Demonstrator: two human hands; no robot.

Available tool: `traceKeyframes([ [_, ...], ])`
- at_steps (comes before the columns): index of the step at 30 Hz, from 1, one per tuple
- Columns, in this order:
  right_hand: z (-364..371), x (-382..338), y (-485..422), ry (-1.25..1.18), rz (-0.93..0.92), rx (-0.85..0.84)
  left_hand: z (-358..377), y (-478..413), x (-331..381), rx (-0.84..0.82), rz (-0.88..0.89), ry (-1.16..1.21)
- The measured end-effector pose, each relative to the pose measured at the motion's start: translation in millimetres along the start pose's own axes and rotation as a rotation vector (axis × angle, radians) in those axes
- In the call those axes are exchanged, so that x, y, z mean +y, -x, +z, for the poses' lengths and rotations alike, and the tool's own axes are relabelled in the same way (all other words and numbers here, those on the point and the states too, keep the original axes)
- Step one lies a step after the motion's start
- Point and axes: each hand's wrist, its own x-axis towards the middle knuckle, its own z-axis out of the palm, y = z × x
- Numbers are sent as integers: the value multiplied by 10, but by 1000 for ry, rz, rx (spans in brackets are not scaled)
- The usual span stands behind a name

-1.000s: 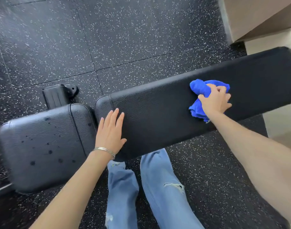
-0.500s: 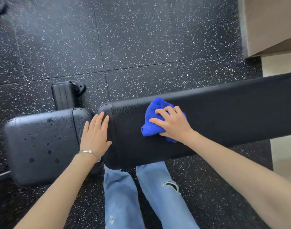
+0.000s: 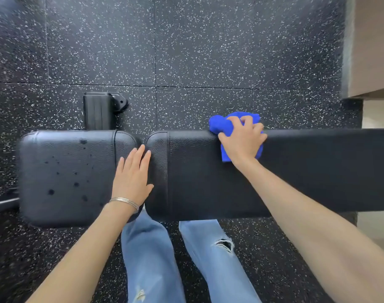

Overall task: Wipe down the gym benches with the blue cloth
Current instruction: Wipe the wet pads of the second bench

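Item: blue cloth [image 3: 221, 125], bunched at the far edge of the long back pad [image 3: 317, 171], partly overhanging it. We judge it soft, light and limp, and best held as a wad under the palm.

Our right hand [image 3: 243, 138]: fingers curled over the cloth, pressing down.

Our left hand [image 3: 132, 176]: flat, fingers straight and close together, resting across the gap at the seat pad [image 3: 66, 171], which carries dark spots [image 3: 76, 184].
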Motion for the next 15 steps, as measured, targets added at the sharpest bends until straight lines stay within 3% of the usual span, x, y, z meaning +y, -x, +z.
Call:
traceKeyframes([
  [4, 128, -1133, 214, -47, -327, -124, 20, 148, -407, -16, -77, 10],
  [7, 207, -1582, 417, 39, -468, -143, 76, 231, -695, -9, -102, 15],
  [11, 208, -1468, 680, 108, -585, -27, 166, 312, -900, 15, -90, 22],
  [15, 338, -1000, 1152, 48, -846, 138, 270, 322, -916, 7, -24, -22],
])
